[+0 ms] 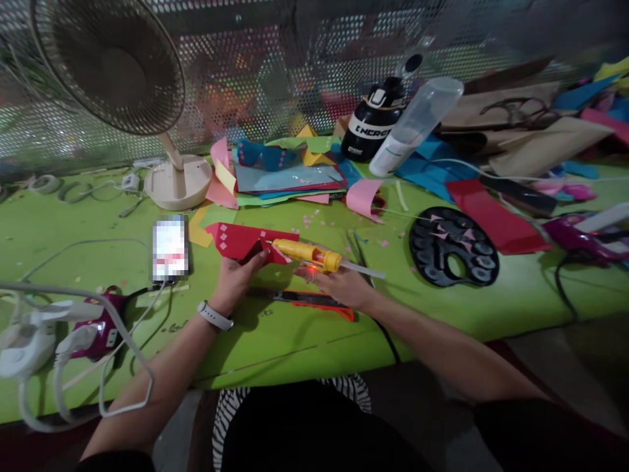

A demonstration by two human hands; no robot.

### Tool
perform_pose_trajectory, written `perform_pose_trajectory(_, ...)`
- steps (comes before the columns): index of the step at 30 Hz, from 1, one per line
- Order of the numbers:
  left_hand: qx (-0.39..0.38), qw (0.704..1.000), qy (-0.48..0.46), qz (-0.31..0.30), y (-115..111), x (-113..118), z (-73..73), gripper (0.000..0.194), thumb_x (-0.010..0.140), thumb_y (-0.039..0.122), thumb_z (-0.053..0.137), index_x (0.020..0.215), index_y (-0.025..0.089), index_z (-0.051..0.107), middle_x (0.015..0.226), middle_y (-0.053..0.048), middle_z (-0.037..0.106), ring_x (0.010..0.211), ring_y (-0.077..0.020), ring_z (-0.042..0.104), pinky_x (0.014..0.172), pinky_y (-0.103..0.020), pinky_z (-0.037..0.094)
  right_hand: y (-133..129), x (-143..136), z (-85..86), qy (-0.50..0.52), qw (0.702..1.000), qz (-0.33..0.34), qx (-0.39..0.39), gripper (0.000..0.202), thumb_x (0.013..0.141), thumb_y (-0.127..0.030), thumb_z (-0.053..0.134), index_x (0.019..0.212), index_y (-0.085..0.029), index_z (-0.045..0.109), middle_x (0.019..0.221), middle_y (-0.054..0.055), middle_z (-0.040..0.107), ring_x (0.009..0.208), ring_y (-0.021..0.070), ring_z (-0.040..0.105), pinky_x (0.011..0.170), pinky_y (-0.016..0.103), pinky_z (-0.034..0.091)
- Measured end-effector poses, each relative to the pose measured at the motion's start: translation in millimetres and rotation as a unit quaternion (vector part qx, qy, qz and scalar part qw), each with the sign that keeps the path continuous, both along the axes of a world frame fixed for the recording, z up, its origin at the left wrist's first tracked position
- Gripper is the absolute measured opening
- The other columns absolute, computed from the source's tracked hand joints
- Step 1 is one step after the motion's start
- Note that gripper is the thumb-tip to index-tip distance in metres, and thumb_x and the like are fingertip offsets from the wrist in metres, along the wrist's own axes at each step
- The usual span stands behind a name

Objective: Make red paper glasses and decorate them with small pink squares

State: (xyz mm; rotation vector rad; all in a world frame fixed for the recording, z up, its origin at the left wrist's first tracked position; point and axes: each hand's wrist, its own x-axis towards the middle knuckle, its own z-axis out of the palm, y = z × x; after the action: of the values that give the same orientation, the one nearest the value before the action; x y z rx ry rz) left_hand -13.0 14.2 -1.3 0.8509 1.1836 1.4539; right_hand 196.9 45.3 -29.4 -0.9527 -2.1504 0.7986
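My left hand pinches a red paper piece dotted with small pink diamonds, holding it above the green table. My right hand is wrapped round a yellow hot glue gun. The gun's tip points left and meets or nearly meets the red paper's right part, near my left thumb. A translucent glue stick sticks out of its back, and a small red light glows by my fingers. Below my hands lies an orange and black utility knife.
A black palette with pink scraps lies to the right. Behind are stacked coloured papers with blue paper glasses, a black bottle and a clear bottle. At left stand a fan, a phone and plugged power strip.
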Motion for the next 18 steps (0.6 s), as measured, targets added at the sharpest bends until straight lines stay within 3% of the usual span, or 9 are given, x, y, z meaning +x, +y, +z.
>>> perform_pose_trajectory(3, 0.002, 1.0, -0.001, 0.001, -0.6, 0.1, 0.7, 0.034, 0.063, 0.026, 0.084, 0.092, 0.014, 0.072, 0.101, -0.011, 0.073, 0.095, -0.0266, 0.069, 0.086, -0.04, 0.058, 0.9, 4.2, -2.0, -0.016, 0.999, 0.033, 0.008, 0.028, 0.089, -0.032, 0.055, 0.114, -0.034, 0.069, 0.11, 0.005, 0.069, 0.102, 0.0253, 0.065, 0.093, 0.045, 0.055)
perform_pose_trajectory(8, 0.007, 1.0, 0.003, -0.005, -0.4, 0.2, 1.0, 0.036, 0.063, 0.026, 0.084, 0.094, 0.012, 0.071, 0.103, -0.011, 0.074, 0.095, -0.0257, 0.069, 0.086, -0.038, 0.058, -0.1, 3.0, -6.6, -0.011, 0.999, 0.029, -0.013, 0.038, 0.092, -0.029, 0.05, 0.129, -0.034, 0.059, 0.111, 0.004, 0.068, 0.101, 0.0239, 0.065, 0.09, 0.041, 0.057)
perform_pose_trajectory(13, 0.007, 1.0, 0.002, -0.005, 0.0, 0.1, 0.6, 0.036, 0.064, 0.026, 0.083, 0.095, 0.013, 0.072, 0.102, -0.01, 0.074, 0.094, -0.0242, 0.07, 0.085, -0.037, 0.059, 1.6, -0.4, -0.9, -0.015, 0.999, 0.044, -0.017, 0.024, 0.09, -0.03, 0.054, 0.107, -0.031, 0.071, 0.104, 0.004, 0.07, 0.1, 0.0254, 0.065, 0.094, 0.045, 0.054)
perform_pose_trajectory(18, 0.003, 1.0, 0.019, -0.001, 0.0, 0.2, 0.9, 0.034, 0.064, 0.027, 0.083, 0.094, 0.013, 0.072, 0.1, -0.01, 0.074, 0.092, -0.024, 0.07, 0.086, -0.038, 0.058, -4.0, -7.6, 15.5, 0.044, 0.997, 0.008, -0.062, 0.024, 0.091, -0.039, 0.052, 0.102, -0.028, 0.07, 0.103, 0.005, 0.069, 0.098, 0.0241, 0.066, 0.091, 0.043, 0.056)
